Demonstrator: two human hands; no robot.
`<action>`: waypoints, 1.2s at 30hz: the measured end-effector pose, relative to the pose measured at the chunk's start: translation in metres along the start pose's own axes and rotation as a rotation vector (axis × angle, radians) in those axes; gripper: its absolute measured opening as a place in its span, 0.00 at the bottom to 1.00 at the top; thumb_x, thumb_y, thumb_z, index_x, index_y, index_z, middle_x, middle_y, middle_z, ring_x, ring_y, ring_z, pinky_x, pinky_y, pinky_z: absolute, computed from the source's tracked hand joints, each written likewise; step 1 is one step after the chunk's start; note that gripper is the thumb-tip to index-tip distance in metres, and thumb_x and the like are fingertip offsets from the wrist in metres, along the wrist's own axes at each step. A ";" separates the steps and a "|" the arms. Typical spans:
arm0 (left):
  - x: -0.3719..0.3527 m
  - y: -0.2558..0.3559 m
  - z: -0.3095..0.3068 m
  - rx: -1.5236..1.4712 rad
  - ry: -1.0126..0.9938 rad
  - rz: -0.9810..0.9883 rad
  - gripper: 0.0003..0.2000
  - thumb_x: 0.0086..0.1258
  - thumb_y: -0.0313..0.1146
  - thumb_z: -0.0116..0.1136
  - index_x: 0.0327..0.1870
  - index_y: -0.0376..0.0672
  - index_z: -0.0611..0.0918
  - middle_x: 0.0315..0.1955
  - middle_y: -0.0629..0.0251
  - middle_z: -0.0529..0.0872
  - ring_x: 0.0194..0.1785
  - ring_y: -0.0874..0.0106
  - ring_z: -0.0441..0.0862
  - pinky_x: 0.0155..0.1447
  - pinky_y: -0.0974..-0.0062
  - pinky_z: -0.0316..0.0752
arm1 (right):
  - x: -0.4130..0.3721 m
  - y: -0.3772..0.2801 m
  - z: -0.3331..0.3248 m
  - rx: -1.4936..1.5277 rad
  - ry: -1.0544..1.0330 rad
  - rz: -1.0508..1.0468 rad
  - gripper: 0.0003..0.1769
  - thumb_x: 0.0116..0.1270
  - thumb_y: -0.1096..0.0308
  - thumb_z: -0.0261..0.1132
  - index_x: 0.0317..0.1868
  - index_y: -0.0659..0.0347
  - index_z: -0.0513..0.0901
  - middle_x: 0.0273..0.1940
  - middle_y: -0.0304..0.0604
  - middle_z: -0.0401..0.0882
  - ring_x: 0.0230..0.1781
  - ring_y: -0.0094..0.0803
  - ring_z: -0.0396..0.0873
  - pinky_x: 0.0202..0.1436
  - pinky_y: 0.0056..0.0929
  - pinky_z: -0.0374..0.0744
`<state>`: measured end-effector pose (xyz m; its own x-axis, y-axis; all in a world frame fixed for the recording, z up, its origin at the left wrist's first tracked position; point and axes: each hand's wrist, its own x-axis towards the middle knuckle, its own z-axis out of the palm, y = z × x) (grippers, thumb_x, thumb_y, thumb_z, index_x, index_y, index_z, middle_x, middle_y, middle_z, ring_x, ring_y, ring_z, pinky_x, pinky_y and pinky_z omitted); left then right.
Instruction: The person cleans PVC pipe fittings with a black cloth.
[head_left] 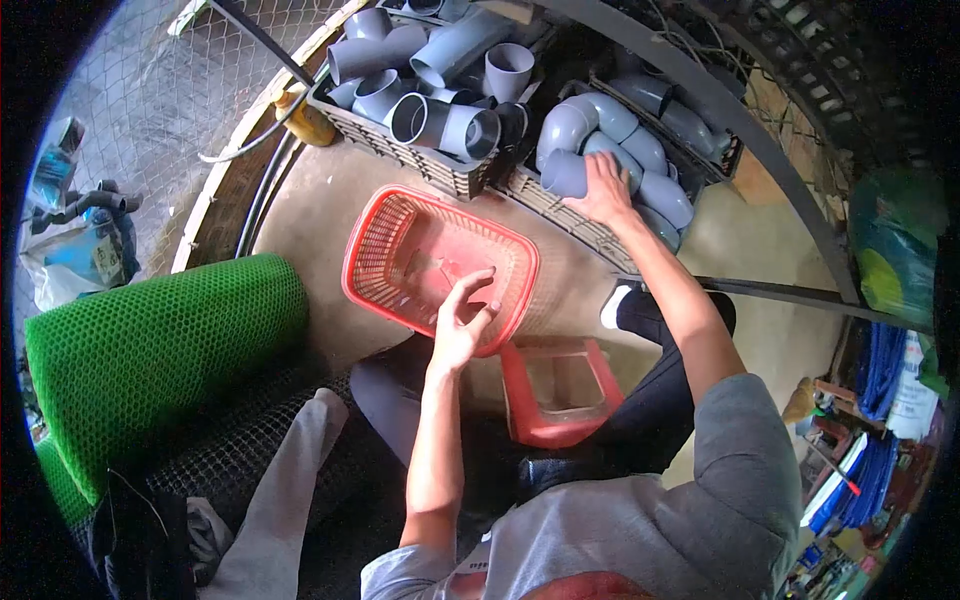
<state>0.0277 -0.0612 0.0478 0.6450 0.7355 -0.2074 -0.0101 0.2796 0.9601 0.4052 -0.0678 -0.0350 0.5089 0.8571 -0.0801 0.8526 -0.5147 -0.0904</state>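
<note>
At the near crate (575,222), my right hand (606,192) is on a grey pipe elbow (564,174), with its thumb along the lower side and its fingers over the top. More grey pipe elbows (668,198) lie beside and behind that hand. My left hand (460,322) hangs over the near rim of a red plastic basket (365,225), fingers bent and apart, with nothing in them. The bottom of the basket shows no fittings.
A second crate (400,142) holds several grey pipe fittings (508,70). A red stool (555,425) stands between my legs. Rolled green mesh (170,345) lies at the left. A yellow bottle (305,118) is by the second crate, and a dark metal bar (775,292) crosses at the right.
</note>
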 end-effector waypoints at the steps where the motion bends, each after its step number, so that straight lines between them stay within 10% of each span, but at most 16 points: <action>1: 0.000 0.002 0.002 0.015 0.002 -0.006 0.24 0.70 0.20 0.64 0.67 0.41 0.79 0.65 0.61 0.81 0.70 0.70 0.75 0.61 0.72 0.77 | 0.002 0.003 0.000 0.080 0.040 -0.096 0.61 0.46 0.44 0.84 0.75 0.63 0.63 0.72 0.58 0.66 0.74 0.58 0.66 0.75 0.69 0.62; 14: 0.000 -0.001 0.002 0.029 -0.042 -0.028 0.25 0.70 0.22 0.66 0.68 0.41 0.78 0.63 0.57 0.82 0.67 0.70 0.76 0.60 0.72 0.78 | 0.000 0.030 -0.107 0.081 0.160 0.034 0.53 0.42 0.43 0.80 0.66 0.64 0.75 0.61 0.59 0.80 0.62 0.56 0.79 0.65 0.50 0.79; 17: -0.002 0.001 0.000 0.058 -0.079 -0.030 0.25 0.70 0.22 0.67 0.69 0.41 0.77 0.63 0.57 0.81 0.64 0.69 0.79 0.59 0.72 0.79 | 0.039 0.116 -0.105 -0.050 -0.018 0.114 0.65 0.41 0.40 0.82 0.77 0.65 0.65 0.74 0.57 0.70 0.73 0.52 0.72 0.71 0.61 0.73; 22: -0.006 0.007 0.006 -0.015 -0.151 -0.168 0.29 0.66 0.22 0.68 0.70 0.41 0.76 0.64 0.57 0.80 0.56 0.68 0.85 0.57 0.73 0.80 | 0.070 0.241 -0.062 -0.137 -0.239 0.120 0.52 0.45 0.51 0.82 0.71 0.61 0.75 0.69 0.62 0.76 0.71 0.54 0.75 0.75 0.42 0.73; 31: -0.004 0.010 0.000 0.204 -0.155 -0.141 0.30 0.63 0.21 0.68 0.69 0.42 0.77 0.63 0.62 0.83 0.63 0.71 0.79 0.58 0.73 0.79 | 0.046 0.281 -0.003 0.245 0.157 0.378 0.47 0.57 0.50 0.77 0.74 0.62 0.73 0.69 0.61 0.77 0.71 0.52 0.75 0.76 0.35 0.70; 33: -0.005 0.004 0.002 0.183 -0.160 -0.143 0.30 0.62 0.23 0.70 0.68 0.41 0.78 0.63 0.59 0.83 0.63 0.69 0.80 0.61 0.71 0.78 | 0.041 0.317 0.020 0.470 0.497 0.692 0.51 0.56 0.42 0.76 0.76 0.57 0.71 0.68 0.55 0.79 0.66 0.48 0.79 0.70 0.38 0.75; 36: -0.004 0.002 0.002 0.213 -0.161 -0.120 0.29 0.63 0.25 0.70 0.68 0.40 0.78 0.61 0.56 0.84 0.63 0.66 0.81 0.64 0.67 0.77 | 0.025 0.356 0.067 1.050 0.321 0.961 0.53 0.57 0.32 0.72 0.77 0.51 0.68 0.72 0.48 0.74 0.63 0.44 0.80 0.60 0.45 0.79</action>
<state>0.0268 -0.0653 0.0508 0.7449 0.5930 -0.3056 0.2235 0.2099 0.9519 0.7138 -0.2309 -0.1361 0.9447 0.0763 -0.3190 -0.2302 -0.5387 -0.8104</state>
